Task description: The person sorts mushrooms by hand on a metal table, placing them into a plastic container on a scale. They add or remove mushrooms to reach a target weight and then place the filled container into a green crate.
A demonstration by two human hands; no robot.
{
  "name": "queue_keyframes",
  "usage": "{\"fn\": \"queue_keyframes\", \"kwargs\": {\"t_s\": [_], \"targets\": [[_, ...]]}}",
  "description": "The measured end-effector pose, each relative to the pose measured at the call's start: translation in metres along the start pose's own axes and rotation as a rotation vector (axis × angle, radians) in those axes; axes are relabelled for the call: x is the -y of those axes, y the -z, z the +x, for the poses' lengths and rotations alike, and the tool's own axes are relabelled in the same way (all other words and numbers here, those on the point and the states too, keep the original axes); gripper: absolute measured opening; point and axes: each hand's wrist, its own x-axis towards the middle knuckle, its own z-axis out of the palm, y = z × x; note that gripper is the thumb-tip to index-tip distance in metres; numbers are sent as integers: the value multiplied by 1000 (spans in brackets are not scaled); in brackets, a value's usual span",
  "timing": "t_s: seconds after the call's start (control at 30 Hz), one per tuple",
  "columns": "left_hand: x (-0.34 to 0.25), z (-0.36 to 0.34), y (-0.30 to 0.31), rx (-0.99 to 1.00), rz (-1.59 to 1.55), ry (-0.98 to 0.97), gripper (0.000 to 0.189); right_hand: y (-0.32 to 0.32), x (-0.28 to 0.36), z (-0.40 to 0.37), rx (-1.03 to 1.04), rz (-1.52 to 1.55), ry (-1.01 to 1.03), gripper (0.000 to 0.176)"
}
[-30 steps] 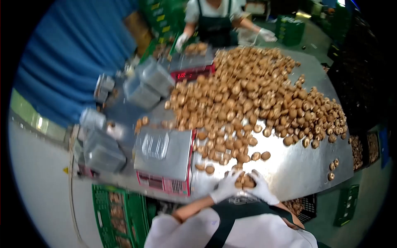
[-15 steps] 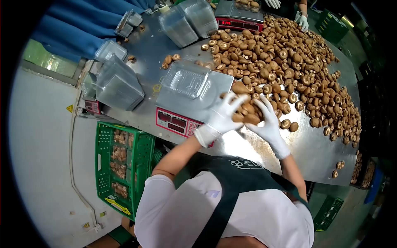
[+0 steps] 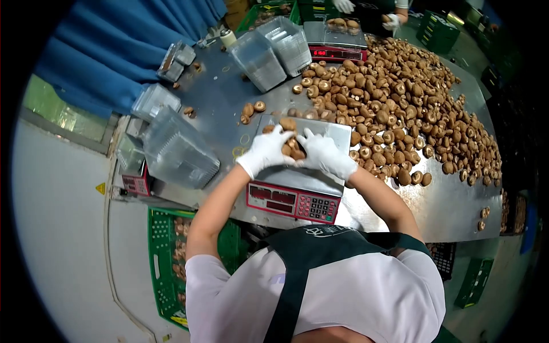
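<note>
Several brown shiitake mushrooms [image 3: 293, 146] are cupped between my two white-gloved hands above the plate of the near weighing scale [image 3: 295, 203]. On the left side of this cluster, my left hand [image 3: 266, 152] curls its fingers around the mushrooms. From the right, my right hand [image 3: 327, 155] presses against them, thumb low and fingers bent. The clear plastic tray seen on this scale earlier is mostly hidden by hands and mushrooms. To the right, a big heap of loose shiitake mushrooms [image 3: 400, 103] spreads over the metal table [image 3: 434, 211].
Stacks of clear plastic trays [image 3: 177, 148] stand left, with another stack [image 3: 260, 60] further back. A second scale [image 3: 337, 53] bears a filled tray. Below the table's left edge is a green crate [image 3: 163, 263] of packed mushrooms. A co-worker's gloved hand [image 3: 391, 22] holds a mushroom.
Both my hands have moved left from the heap's edge to above the near scale, carrying the mushrooms. The camera view has shifted. The far scale's display now reads differently.
</note>
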Motion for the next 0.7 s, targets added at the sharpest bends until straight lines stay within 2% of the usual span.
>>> {"fn": "queue_keyframes", "kwargs": {"t_s": [0.07,0.1,0.13,0.2,0.23,0.27,0.33,0.37,0.4,0.47,0.53,0.6,0.7], "targets": [[-1,-9,2,45,-85,-71,82,-8,-6,-15,-48,-22,9,76],[2,-12,2,-6,-136,-148,72,-12,-11,-22,-88,-46,38,76],[2,-14,8,9,-146,-173,72,-13,-14,-31,-78,-43,8,76],[4,-16,27,69,-146,-278,63,-3,-18,-47,-193,5,81,75],[7,-15,33,71,-150,-296,63,-1,-19,-54,-277,0,85,68],[12,-14,36,25,-220,-338,56,-4,-23,-58,-274,-4,71,68],[17,-15,48,-69,-360,-409,41,-9,-32,-64,-351,174,23,62],[16,-18,58,-99,-508,-417,35,-10,-35,-68,-398,185,7,53],[22,-20,60,-108,-624,-288,34,-12,-38,-71,-394,184,2,53],[34,-23,59,-246,-749,-190,33,-16,-42,-72,-475,314,-72,46],[54,-22,36,-312,-837,-132,32,-7,-34,-70,-511,378,-122,40],[67,-22,12,-421,-1022,42,30,-1,-26,-62,-520,398,-126,39],[67,-27,-8,-453,-1046,38,28,-1,-13,-33,-599,294,14,48]]}}
